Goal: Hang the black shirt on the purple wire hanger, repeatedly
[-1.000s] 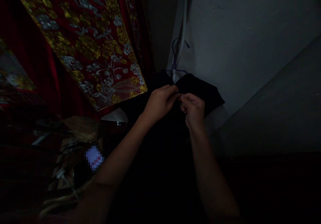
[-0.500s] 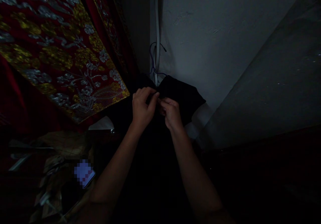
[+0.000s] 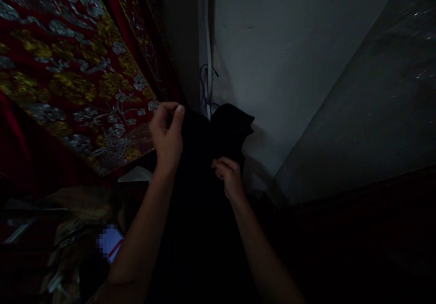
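A black garment [image 3: 197,158] hangs in the middle of the head view on a thin purple hanger [image 3: 203,88] at the wall corner. My left hand [image 3: 167,131] is at the garment's upper left, with thumb and forefinger pinched on its black cloth. Lower and to the right, my right hand [image 3: 227,173] is closed, fingertips together against the front of the garment. In the dark I cannot make out what lies between the right fingers. The garment's right shoulder is bunched into folds.
To the left hangs a red cloth [image 3: 78,81] with gold and silver floral embroidery. A pale cable or pipe [image 3: 208,40] runs down the wall [image 3: 289,45]. At lower left a lit screen [image 3: 111,244] shows among dim, crumpled items.
My hands were together at the garment's neck. Now the left has moved left and slightly up, the right downward. The garment's right shoulder has drawn inward and crumpled.
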